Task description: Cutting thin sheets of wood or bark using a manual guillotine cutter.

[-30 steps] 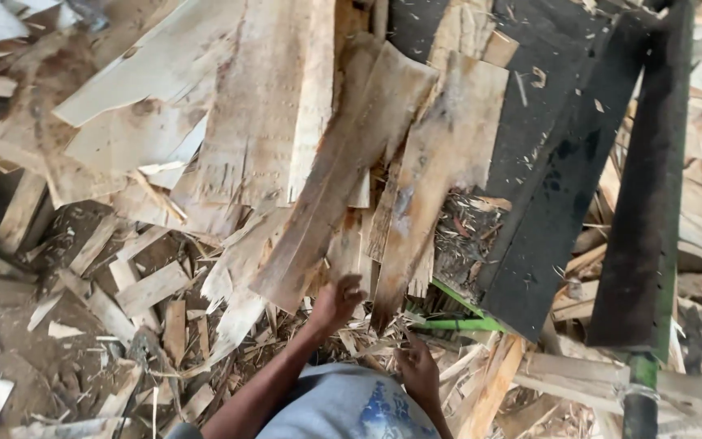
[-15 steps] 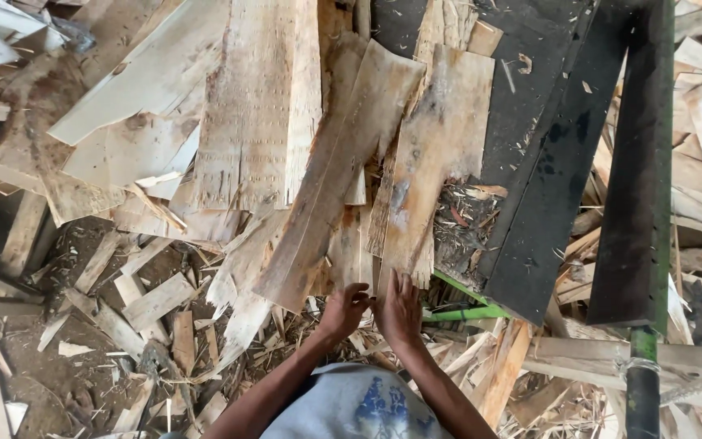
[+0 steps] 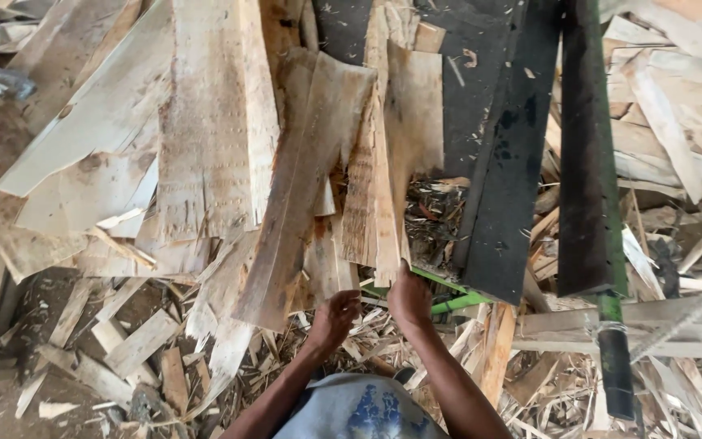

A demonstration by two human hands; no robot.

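My right hand (image 3: 410,297) grips the lower end of a thin pale wood sheet (image 3: 404,138) that is turned up on its edge and reaches away from me. My left hand (image 3: 335,315) is closed at the lower end of a long brownish wood strip (image 3: 302,187) beside it; whether it truly grips the strip I cannot tell. Both sheets lie among a heap of overlapping veneer pieces (image 3: 213,122).
A dark metal beam (image 3: 507,154) and a dark bar with a green end (image 3: 591,162) run away from me on the right. A green rod (image 3: 457,302) lies under the sheets. Wood offcuts and splinters (image 3: 123,341) cover the ground on all sides.
My right hand has come up from near my lap to the sheets. The pale sheet has been tipped from lying flat up onto its edge. My left hand has stayed on the brownish strip.
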